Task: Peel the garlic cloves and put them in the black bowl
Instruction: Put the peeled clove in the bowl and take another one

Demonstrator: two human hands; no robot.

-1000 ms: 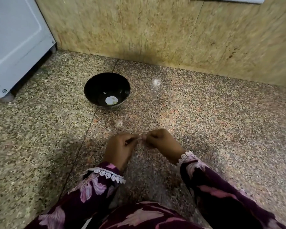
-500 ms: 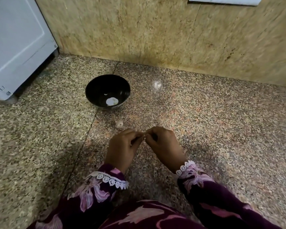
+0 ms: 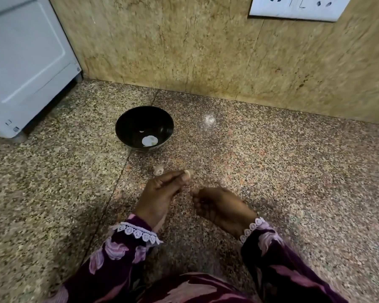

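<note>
Speckled granite floor [image 3: 271,171] carries everything in view. A black bowl [image 3: 127,130] sits on it near the marble-patterned wall [image 3: 184,51], and inside the bowl lies one pale peeled garlic clove [image 3: 149,141] with a tiny white scrap just above it. Between the bowl and the hands a small bit of papery garlic skin [image 3: 158,170] rests on the floor, just beside the left fingertips.

Both hands hover low over the floor, close together but with a narrow gap between them. The left hand [image 3: 160,195] has its fingers curled with the thumb laid along the forefinger, and a small pale piece [image 3: 187,172], which looks like garlic, is pinched at the tip. The right hand [image 3: 223,206] is blurred; its fingers are curled inward and something pale shows at its fingertips, but whether it is gripping anything cannot be told.

Dark purple floral sleeves with white lace cuffs [image 3: 138,232] cover both wrists. A white appliance [image 3: 26,62] stands at the far left, and a white socket plate [image 3: 298,7] is fixed on the wall at the top right
</note>
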